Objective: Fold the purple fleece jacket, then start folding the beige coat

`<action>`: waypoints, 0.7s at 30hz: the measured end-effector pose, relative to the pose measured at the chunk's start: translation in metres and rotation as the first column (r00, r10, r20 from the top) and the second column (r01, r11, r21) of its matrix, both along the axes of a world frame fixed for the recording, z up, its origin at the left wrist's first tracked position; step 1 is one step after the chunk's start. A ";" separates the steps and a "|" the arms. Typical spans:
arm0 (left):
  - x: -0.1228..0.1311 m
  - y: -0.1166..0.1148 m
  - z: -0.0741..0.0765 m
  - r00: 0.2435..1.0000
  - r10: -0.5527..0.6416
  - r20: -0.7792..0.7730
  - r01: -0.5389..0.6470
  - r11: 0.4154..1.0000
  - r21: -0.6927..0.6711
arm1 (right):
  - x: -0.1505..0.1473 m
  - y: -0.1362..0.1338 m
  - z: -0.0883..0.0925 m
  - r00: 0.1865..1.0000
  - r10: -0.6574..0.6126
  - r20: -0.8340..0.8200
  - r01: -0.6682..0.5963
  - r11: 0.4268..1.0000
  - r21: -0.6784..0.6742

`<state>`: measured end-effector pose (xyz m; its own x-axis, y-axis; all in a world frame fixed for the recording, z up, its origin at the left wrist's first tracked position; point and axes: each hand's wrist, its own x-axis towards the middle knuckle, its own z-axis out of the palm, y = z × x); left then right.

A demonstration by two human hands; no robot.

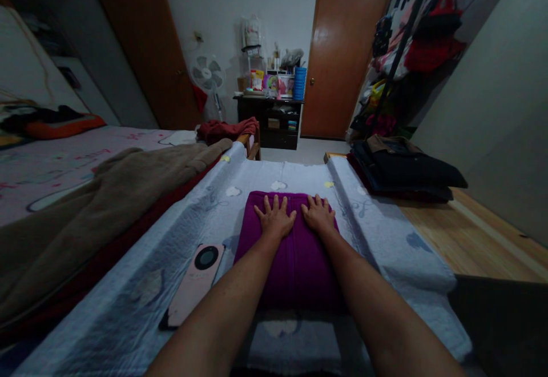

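A folded purple zip-up top [295, 263] is lying on a light blue cover [231, 211] with little clouds on it. Both hands are pressing on the top, up near its far edge. The left hand [276, 220] is resting on the left side, and its thumb is reaching the zip line [291, 257]. The right hand [319, 216] is resting on the right side of that line. The fingers [276, 201] of both hands are spreading wide and lying flat, and they are not gripping anything. A pink phone [192, 294] with a big round black camera part is lying on the cover, to the left of the top and beside the left arm. Farther left, a fuzzy brown cloth [124, 194] is lying in a long heap. On the right, a pile of dark folded clothes [406, 165] is sitting. At the back, a white fan [208, 74] is standing near a black cabinet [274, 120].
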<state>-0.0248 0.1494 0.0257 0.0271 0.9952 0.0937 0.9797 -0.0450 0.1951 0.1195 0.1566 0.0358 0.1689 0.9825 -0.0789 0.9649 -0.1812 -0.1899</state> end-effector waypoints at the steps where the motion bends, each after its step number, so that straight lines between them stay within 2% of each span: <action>1: 0.000 0.000 0.000 1.000 0.001 0.000 -0.001 1.000 -0.001 | -0.001 -0.001 0.000 1.000 -0.005 0.004 0.005 1.000 -0.006; 11: 0.000 -0.001 0.000 1.000 -0.005 0.014 0.005 1.000 0.002 | -0.017 -0.029 0.004 0.998 0.059 -0.002 -0.059 0.995 -0.084; 21: 0.000 -0.003 0.002 1.000 -0.002 0.026 0.002 1.000 0.010 | -0.034 -0.073 0.015 0.982 0.188 -0.034 -0.189 0.982 -0.031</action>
